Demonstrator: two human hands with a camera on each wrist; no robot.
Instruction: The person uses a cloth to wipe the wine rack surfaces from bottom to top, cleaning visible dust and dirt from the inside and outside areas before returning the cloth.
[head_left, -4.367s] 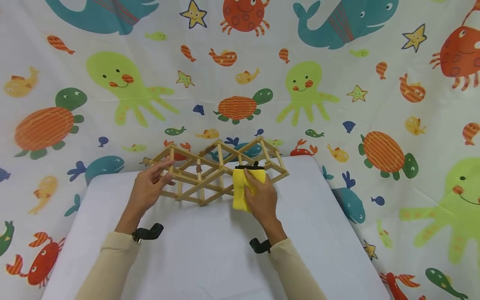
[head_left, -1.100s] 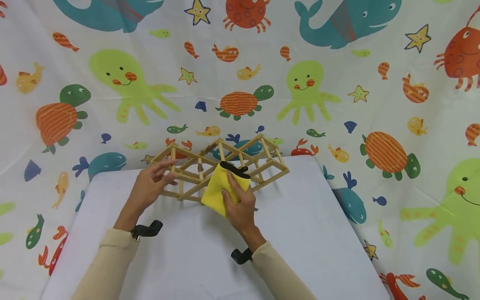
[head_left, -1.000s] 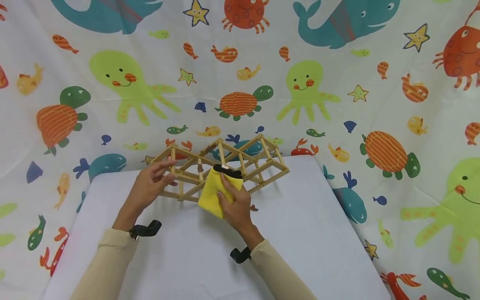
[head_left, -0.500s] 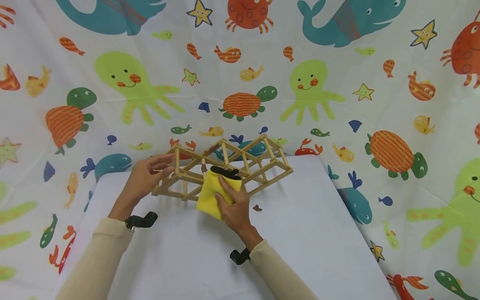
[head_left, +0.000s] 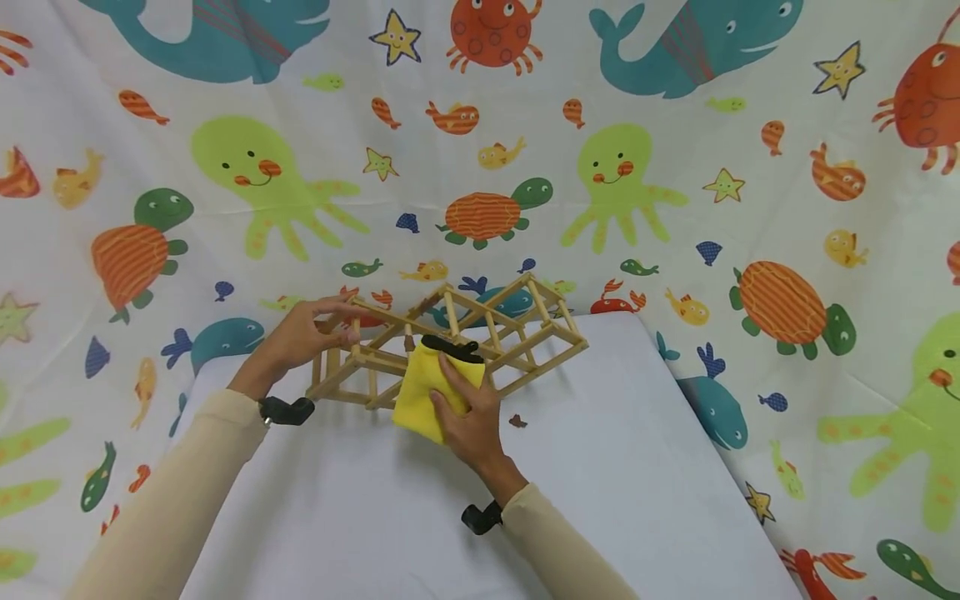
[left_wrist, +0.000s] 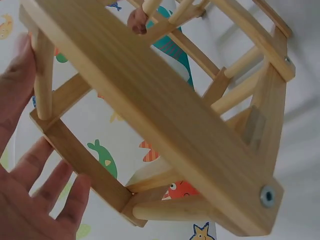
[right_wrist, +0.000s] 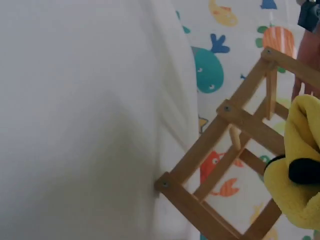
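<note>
Yellow cloth (head_left: 422, 392), black-edged; pale wooden lattice rack (left_wrist: 150, 100).

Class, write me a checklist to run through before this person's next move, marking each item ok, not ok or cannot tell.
1. Yellow cloth in hand: ok; the right hand holds it between thumb and fingers.
2. Left hand at the wooden rack: ok; it is at the rack's left end.
3. Left hand's grip firm: cannot tell; the pictures do not show how hard it presses.
4. Table free of loose bits: not ok; a small brown piece lies right of the cloth.
5. Rack free of brown marks: not ok; a brown patch shows on it.
</note>
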